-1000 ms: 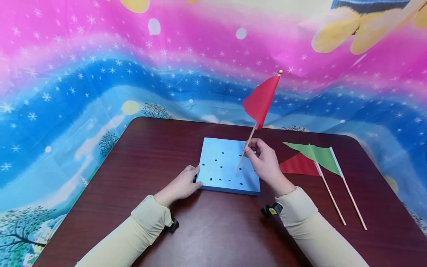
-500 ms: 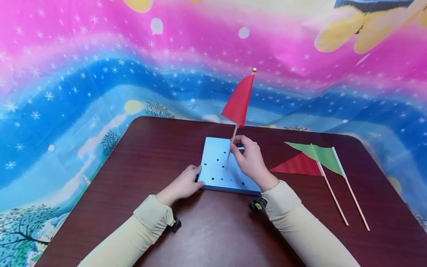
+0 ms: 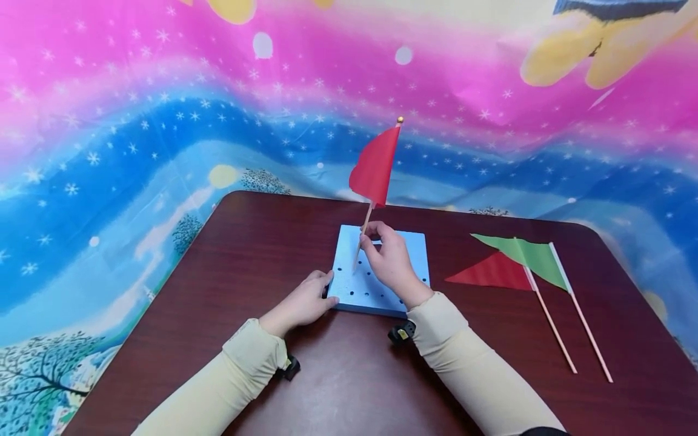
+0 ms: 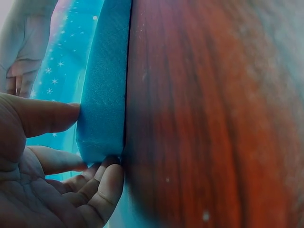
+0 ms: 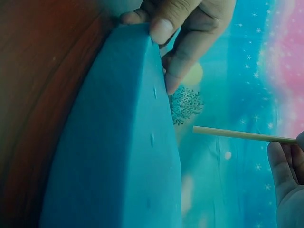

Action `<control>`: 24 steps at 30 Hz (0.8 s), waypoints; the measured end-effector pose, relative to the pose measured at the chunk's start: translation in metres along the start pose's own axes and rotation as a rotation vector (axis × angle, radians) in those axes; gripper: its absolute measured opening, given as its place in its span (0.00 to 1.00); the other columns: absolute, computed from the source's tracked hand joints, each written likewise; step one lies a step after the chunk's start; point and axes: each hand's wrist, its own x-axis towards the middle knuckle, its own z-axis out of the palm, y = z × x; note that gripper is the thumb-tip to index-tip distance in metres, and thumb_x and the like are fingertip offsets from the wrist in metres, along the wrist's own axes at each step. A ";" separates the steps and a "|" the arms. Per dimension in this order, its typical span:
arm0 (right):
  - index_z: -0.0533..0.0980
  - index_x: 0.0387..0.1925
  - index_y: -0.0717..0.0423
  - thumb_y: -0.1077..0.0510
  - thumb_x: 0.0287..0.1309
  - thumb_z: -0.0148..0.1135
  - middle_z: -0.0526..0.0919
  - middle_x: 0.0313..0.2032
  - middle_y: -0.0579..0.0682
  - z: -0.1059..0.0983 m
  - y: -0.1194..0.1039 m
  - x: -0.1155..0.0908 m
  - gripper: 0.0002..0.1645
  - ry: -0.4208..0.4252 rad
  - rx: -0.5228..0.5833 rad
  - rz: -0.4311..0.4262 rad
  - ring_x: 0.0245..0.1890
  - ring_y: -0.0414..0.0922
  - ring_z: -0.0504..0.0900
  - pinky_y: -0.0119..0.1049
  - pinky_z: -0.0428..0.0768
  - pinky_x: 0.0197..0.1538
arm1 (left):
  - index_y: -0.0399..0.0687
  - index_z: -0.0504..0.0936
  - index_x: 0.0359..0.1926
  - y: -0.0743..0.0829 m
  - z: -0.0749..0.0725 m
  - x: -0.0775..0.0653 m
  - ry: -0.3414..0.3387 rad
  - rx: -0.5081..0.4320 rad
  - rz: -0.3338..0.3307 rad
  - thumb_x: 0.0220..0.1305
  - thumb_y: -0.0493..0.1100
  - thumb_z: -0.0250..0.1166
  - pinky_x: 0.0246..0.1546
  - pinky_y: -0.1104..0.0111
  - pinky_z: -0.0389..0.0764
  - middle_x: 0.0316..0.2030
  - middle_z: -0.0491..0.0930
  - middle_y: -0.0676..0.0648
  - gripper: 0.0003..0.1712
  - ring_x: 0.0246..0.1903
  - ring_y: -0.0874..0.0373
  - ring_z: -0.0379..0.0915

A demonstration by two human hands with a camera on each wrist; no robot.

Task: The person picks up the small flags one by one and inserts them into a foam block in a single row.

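Observation:
A blue square block (image 3: 413, 251) dotted with small holes lies on the table. My left hand (image 3: 301, 300) grips its near left corner; in the left wrist view the thumb is at one edge and the fingers bend around the end of the block (image 4: 104, 85). Between thumb and fingertips, my right hand (image 3: 389, 260) pinches the thin wooden stick of a red triangular flag (image 3: 376, 168) with a gold ball on top. The flag leans slightly right over the block. The right wrist view shows the stick's lower end (image 5: 204, 129) bare and apart from the block's holed face.
On the table to the right lie a green flag (image 3: 545, 263) and a second red flag (image 3: 491, 272), partly overlapping, their sticks pointing toward the near right. A patterned curtain (image 3: 305, 91) hangs behind the dark wooden table (image 3: 262, 242).
My right hand has carried the red flag leftward across the block, and its stick stands somewhat more upright. My left hand keeps its grip on the corner.

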 end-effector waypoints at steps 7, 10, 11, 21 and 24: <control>0.78 0.50 0.66 0.64 0.74 0.60 0.83 0.43 0.57 0.014 0.002 0.003 0.09 -0.001 0.022 0.019 0.44 0.50 0.84 0.46 0.85 0.48 | 0.24 0.62 0.74 -0.002 0.000 0.002 -0.006 0.011 0.018 0.71 0.39 0.67 0.56 0.55 0.75 0.64 0.70 0.32 0.39 0.49 0.48 0.75; 0.78 0.51 0.67 0.65 0.74 0.59 0.83 0.43 0.57 0.020 0.002 0.004 0.10 -0.006 0.022 0.012 0.44 0.51 0.85 0.45 0.85 0.49 | 0.23 0.63 0.73 -0.004 0.001 0.002 0.011 0.020 0.031 0.70 0.38 0.67 0.56 0.54 0.74 0.62 0.71 0.31 0.38 0.48 0.48 0.73; 0.78 0.51 0.67 0.65 0.74 0.59 0.83 0.43 0.57 0.022 0.001 0.005 0.10 -0.010 0.024 0.012 0.44 0.51 0.84 0.45 0.85 0.49 | 0.22 0.63 0.72 -0.004 0.001 0.002 0.015 0.024 0.036 0.69 0.38 0.67 0.57 0.54 0.73 0.61 0.71 0.31 0.38 0.48 0.47 0.73; 0.78 0.51 0.64 0.64 0.74 0.59 0.83 0.44 0.57 0.033 0.008 0.005 0.09 -0.009 -0.002 0.012 0.46 0.51 0.84 0.45 0.84 0.50 | 0.21 0.63 0.72 -0.002 -0.001 0.000 0.023 0.016 0.050 0.69 0.38 0.67 0.60 0.54 0.71 0.61 0.71 0.30 0.39 0.53 0.46 0.71; 0.78 0.51 0.64 0.65 0.73 0.60 0.82 0.44 0.57 0.035 0.010 0.005 0.09 -0.006 -0.028 -0.013 0.47 0.51 0.84 0.45 0.85 0.49 | 0.21 0.63 0.72 -0.002 -0.002 0.000 0.021 0.016 0.056 0.69 0.38 0.67 0.60 0.54 0.71 0.61 0.72 0.30 0.39 0.53 0.46 0.70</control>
